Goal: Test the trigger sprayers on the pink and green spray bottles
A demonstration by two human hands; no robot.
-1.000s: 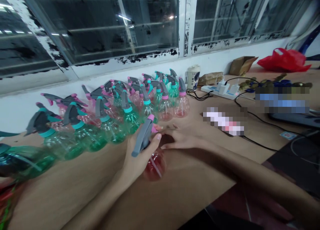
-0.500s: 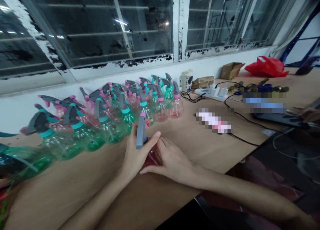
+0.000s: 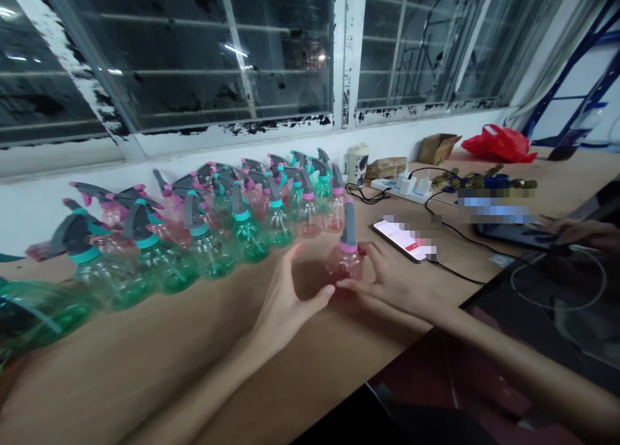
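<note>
Pink bottle (image 3: 345,259) upright at centre frame, both hands on the scene.
I see the right hand (image 3: 393,281) cupping the bottle from its right side, fingers (image 3: 371,248) curled round the body in a light grasp. The left hand (image 3: 285,298) lies open and released at its left, thumb tip just by the foot; I can't tell if it touches. The bottle stands on the table (image 3: 145,348), near the row of bottles (image 3: 232,222) at left, with the phone (image 3: 402,237) just to the right.
</note>
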